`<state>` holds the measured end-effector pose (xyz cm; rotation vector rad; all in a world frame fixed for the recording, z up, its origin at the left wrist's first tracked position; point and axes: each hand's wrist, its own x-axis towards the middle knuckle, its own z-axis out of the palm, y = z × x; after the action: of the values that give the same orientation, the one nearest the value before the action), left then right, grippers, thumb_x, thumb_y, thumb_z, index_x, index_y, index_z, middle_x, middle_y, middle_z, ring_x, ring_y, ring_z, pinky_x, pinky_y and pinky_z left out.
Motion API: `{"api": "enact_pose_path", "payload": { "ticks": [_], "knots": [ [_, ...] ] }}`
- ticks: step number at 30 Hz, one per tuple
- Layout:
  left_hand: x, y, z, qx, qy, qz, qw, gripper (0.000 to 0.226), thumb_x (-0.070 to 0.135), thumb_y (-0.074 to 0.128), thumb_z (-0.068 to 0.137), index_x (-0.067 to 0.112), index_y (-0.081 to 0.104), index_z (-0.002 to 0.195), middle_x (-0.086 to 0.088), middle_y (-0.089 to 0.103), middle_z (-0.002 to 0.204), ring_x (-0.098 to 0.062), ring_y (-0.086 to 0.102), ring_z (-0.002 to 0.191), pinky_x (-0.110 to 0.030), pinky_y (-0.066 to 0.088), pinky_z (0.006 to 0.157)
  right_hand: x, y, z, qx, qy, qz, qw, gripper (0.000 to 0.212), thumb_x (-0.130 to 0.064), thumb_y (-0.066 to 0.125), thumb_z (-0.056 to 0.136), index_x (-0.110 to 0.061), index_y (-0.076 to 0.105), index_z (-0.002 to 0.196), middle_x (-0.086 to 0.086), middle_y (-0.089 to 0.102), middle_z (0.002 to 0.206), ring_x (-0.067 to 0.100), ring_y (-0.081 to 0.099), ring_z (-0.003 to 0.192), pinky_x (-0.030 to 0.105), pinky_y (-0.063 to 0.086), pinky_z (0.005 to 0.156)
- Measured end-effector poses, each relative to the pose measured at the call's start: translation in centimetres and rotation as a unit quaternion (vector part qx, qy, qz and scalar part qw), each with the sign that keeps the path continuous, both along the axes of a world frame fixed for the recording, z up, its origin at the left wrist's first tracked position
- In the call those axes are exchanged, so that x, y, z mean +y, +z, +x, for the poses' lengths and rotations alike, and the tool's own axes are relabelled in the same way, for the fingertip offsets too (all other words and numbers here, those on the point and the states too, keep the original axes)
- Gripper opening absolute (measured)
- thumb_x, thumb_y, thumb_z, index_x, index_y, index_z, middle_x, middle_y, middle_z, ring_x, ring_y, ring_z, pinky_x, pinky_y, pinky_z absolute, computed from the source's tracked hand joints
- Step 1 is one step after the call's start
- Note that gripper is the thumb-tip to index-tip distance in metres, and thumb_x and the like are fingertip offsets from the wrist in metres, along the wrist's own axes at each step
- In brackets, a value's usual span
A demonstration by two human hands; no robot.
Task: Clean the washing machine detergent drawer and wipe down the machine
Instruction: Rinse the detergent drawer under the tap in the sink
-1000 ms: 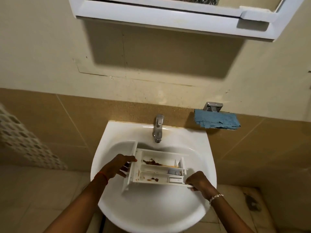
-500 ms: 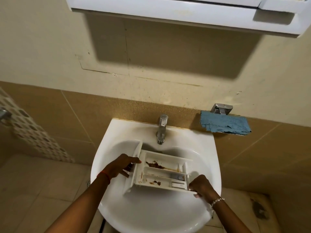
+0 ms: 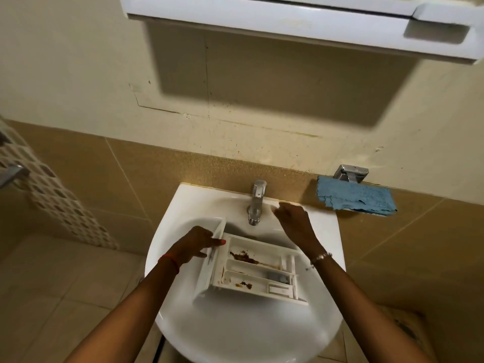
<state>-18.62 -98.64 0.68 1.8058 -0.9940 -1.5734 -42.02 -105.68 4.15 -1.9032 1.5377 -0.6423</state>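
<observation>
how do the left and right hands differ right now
The left hand grips the drawer by its front panel; the right hand holds nothing, loosely open. The left hand sits low at the drawer; the right hand is up beside the tap. The left wrist wears a red thread, the right a bracelet. Both are over the sink.

White detergent drawer (image 3: pixel 258 271), brown stains; white washbasin (image 3: pixel 235 336); blue cloth (image 3: pixel 356 199); silver tap (image 3: pixel 256 203); tan wall tiles (image 3: pixel 104 179); mosaic strip (image 3: pixel 60 205), white with brown squares; red wrist thread (image 3: pixel 170 259); white cabinet (image 3: pixel 262 17); cream upper wall (image 3: pixel 78 61).
</observation>
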Motion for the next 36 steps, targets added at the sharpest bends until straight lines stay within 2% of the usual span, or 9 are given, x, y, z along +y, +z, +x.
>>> {"api": "enact_pose_path", "payload": {
  "ticks": [2,5,8,10,17,22,26,30,36],
  "knots": [
    [-0.2,0.1,-0.3,0.001,0.016,-0.009,1.000,0.039,0.008,0.068,0.081,-0.007,0.054,0.114,-0.015,0.057,0.109,-0.033,0.056,0.108,-0.050,0.047,0.095,-1.3,1.1,2.0,-0.030,0.007,-0.018,0.999,0.028,-0.026,0.053,0.094,-0.002,0.054,0.078,-0.002,0.046,0.067,0.013,0.038,0.062,0.019,0.029,0.059],
    [-0.1,-0.2,-0.6,-0.001,0.035,-0.012,0.999,0.031,0.002,0.066,0.081,-0.006,0.055,0.109,-0.015,0.055,0.109,-0.032,0.055,0.105,-0.048,0.047,0.092,-2.9,1.2,4.5,-0.029,0.019,-0.008,0.999,0.035,-0.034,0.055,0.091,0.001,0.057,0.095,0.007,0.059,0.086,0.021,0.053,0.079,0.007,0.030,0.060],
    [0.2,-0.6,-0.8,0.001,0.043,-0.017,0.999,0.020,0.004,0.064,0.083,-0.002,0.056,0.101,-0.014,0.055,0.106,-0.029,0.055,0.102,-0.045,0.048,0.089,-3.8,0.3,6.3,-0.026,-0.002,-0.002,1.000,0.043,-0.029,0.057,0.091,0.003,0.054,0.120,0.015,0.059,0.121,0.028,0.052,0.114,0.014,0.029,0.078],
    [0.2,-0.8,-0.9,-0.003,0.048,-0.016,0.999,0.021,0.004,0.063,0.084,-0.002,0.056,0.102,-0.014,0.055,0.106,-0.028,0.055,0.101,-0.044,0.048,0.089,-3.9,-0.3,6.7,-0.033,-0.025,-0.004,0.999,0.038,-0.019,0.056,0.091,-0.001,0.054,0.124,0.014,0.056,0.126,0.027,0.049,0.119,0.019,0.032,0.088],
    [-0.1,-1.0,-1.3,-0.014,0.055,-0.015,0.998,0.022,0.005,0.061,0.086,-0.002,0.056,0.105,-0.012,0.055,0.105,-0.030,0.055,0.103,-0.044,0.048,0.090,-4.3,-0.6,6.1,-0.002,0.005,-0.034,0.999,0.033,-0.007,0.051,0.090,0.004,0.054,0.120,0.020,0.059,0.114,0.033,0.056,0.105,0.031,0.046,0.084],
    [-0.2,-1.1,-1.3,-0.016,0.042,-0.018,0.999,0.014,0.004,0.060,0.087,-0.002,0.056,0.098,-0.013,0.056,0.103,-0.027,0.055,0.097,-0.044,0.048,0.091,-4.7,-0.5,4.7,0.042,0.060,-0.039,0.997,0.030,-0.010,0.046,0.095,0.006,0.050,0.120,0.020,0.058,0.109,0.029,0.057,0.096,0.010,0.032,0.065],
    [-0.2,-1.1,-1.2,-0.018,0.041,-0.017,0.999,0.014,0.005,0.059,0.087,-0.001,0.056,0.099,-0.012,0.055,0.104,-0.029,0.054,0.100,-0.045,0.047,0.093,-4.3,0.0,3.8,-0.007,0.083,-0.056,0.995,0.024,-0.006,0.049,0.093,0.008,0.053,0.112,0.011,0.053,0.081,0.014,0.043,0.069,0.006,0.033,0.054],
    [-0.2,-1.2,-1.1,-0.023,0.038,-0.010,0.999,0.021,0.006,0.060,0.087,-0.005,0.058,0.105,-0.013,0.056,0.104,-0.035,0.055,0.110,-0.045,0.047,0.094,-4.1,-0.1,3.9,-0.028,0.076,-0.055,0.995,0.024,-0.004,0.047,0.093,0.006,0.053,0.115,0.008,0.052,0.081,-0.003,0.040,0.060,0.003,0.036,0.054],
    [-0.2,-0.9,-1.2,-0.020,0.042,-0.003,0.999,0.012,0.005,0.060,0.086,-0.001,0.058,0.096,-0.013,0.055,0.104,-0.032,0.055,0.104,-0.044,0.047,0.092,-4.7,0.3,3.2,0.025,0.137,-0.094,0.986,0.024,-0.001,0.045,0.094,0.009,0.051,0.114,0.017,0.056,0.080,-0.005,0.034,0.056,0.005,0.036,0.056]
  ]
}}
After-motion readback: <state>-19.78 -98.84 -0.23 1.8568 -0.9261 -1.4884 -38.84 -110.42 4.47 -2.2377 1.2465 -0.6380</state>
